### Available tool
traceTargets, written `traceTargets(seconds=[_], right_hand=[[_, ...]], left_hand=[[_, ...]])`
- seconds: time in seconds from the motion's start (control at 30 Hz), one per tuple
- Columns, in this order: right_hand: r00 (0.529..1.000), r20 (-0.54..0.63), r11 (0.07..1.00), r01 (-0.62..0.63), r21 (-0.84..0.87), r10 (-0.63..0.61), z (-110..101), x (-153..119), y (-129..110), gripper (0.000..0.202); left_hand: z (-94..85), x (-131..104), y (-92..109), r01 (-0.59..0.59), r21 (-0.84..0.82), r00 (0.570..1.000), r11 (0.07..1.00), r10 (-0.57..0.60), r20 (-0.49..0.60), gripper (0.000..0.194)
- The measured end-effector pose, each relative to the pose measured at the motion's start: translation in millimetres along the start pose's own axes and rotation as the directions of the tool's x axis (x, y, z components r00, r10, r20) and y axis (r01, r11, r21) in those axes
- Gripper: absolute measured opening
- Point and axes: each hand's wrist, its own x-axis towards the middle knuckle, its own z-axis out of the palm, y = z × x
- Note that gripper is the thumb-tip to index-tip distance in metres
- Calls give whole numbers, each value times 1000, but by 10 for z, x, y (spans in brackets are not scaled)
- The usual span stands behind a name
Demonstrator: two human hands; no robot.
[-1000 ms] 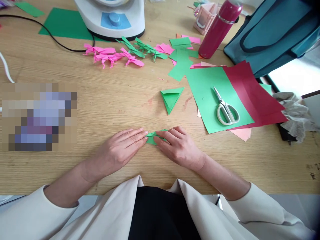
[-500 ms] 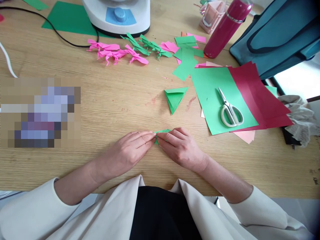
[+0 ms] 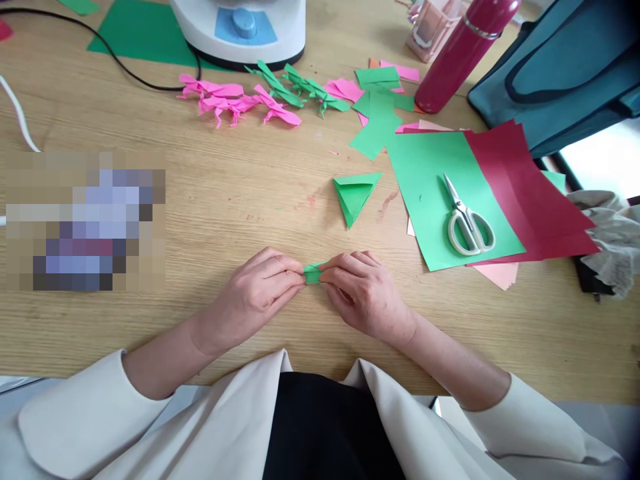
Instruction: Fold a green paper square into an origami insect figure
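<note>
My left hand (image 3: 257,290) and right hand (image 3: 367,293) pinch opposite ends of a small folded green paper (image 3: 313,273) between them, near the table's (image 3: 200,200) front edge; its long axis runs left to right, just nearer me than the folded triangle (image 3: 356,197).

A hand could slide over the table (image 3: 225,193) left of the green triangle (image 3: 354,198). Scissors (image 3: 461,208) block the right, and a pink bottle (image 3: 457,60) blocks farther back.
</note>
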Motion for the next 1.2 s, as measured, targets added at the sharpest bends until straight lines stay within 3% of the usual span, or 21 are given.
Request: traceTargets(seconds=[0.27,0.53,0.7,1.2], right_hand=[[999,19,999,-34,38,33,-11,43,-14,13],[988,3,969,-150,198,153,-8,84,-32,8],[970,-4,938,-232,257,241,-28,116,-59,8],[942,84,917,-335,217,325,-49,207,-120,10]], left_hand=[[-17,-5,-17,63,17,998,998,-63,25,13],[-71,-56,-41,212,-27,977,977,-211,39,11],[-84,-72,-34,247,-7,968,969,-246,36,13],[-84,-52,7,322,46,943,946,-325,72,16]])
